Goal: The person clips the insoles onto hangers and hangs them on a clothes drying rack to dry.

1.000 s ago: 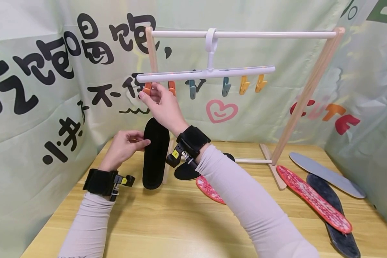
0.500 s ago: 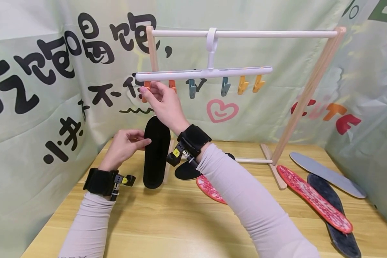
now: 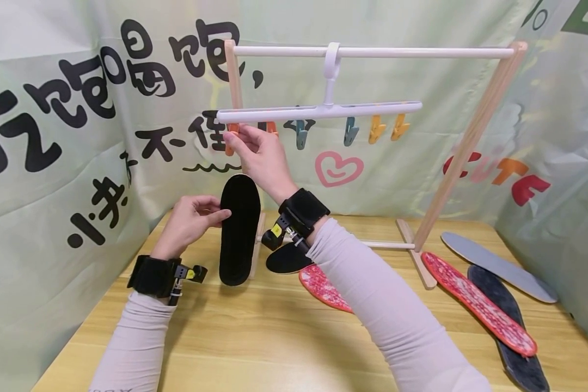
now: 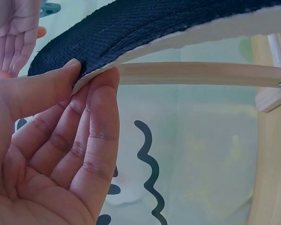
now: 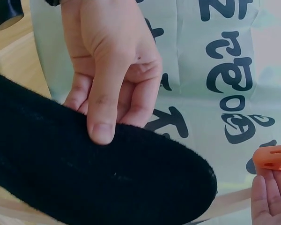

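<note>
With the left hand [image 3: 188,222], pinching a black insole [image 3: 240,234] by its left edge, holding it upright above the table [image 3: 255,343]. With the right hand [image 3: 264,160], apparently pinching the leftmost orange clip [image 3: 229,149] under the white hanger [image 3: 362,111], though partly covered. Farther right, two blue-green clips [image 3: 301,136], then two yellow clips [image 3: 375,130]; low at right, a red-patterned insole [image 3: 477,305] across a dark insole [image 3: 521,365].

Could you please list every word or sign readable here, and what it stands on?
"CUTE": backdrop, right.
"饱喝饱,": backdrop, upper left.
"小": backdrop, lower left.
"不": backdrop, centre-left.
Unreadable: yellow wrist labels (too small); lettering on the left sleeve, other backdrop characters (cut off, folded or hidden).
</note>
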### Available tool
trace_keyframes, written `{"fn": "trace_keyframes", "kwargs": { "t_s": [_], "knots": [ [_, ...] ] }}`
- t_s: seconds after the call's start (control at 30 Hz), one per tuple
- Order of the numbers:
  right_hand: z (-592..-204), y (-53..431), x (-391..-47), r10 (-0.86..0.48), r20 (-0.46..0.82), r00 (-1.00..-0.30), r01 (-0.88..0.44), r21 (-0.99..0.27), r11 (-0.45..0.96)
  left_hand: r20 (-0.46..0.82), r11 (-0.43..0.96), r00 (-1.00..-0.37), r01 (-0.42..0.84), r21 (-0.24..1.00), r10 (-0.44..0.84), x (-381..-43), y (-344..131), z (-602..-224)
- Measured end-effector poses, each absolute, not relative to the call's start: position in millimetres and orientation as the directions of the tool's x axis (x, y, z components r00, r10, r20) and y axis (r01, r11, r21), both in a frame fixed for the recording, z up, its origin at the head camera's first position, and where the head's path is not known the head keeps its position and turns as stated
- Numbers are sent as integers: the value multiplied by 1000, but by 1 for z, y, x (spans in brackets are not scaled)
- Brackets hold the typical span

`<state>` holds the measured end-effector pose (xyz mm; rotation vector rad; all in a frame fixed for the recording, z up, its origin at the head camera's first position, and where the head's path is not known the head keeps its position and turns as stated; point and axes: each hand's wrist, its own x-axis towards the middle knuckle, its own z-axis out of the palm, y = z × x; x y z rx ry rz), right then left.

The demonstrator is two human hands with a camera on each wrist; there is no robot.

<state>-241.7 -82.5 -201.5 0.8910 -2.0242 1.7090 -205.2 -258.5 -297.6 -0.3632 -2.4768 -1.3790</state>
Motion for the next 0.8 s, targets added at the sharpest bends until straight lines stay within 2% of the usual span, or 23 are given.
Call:
{"fn": "trace_keyframes", "kwargs": {
  "t_s": [0.37,0.8],
  "knots": [
    [-225,-80,-281,-205,674,-710,-703,-696,148,378,519,-923,356,777,69,-204,-257,-297],
    [-228,-75,-284,-168,683,-711,-703,-698,138,427,487,-903,391,781,40,-204,-252,-295]
  ]
}}
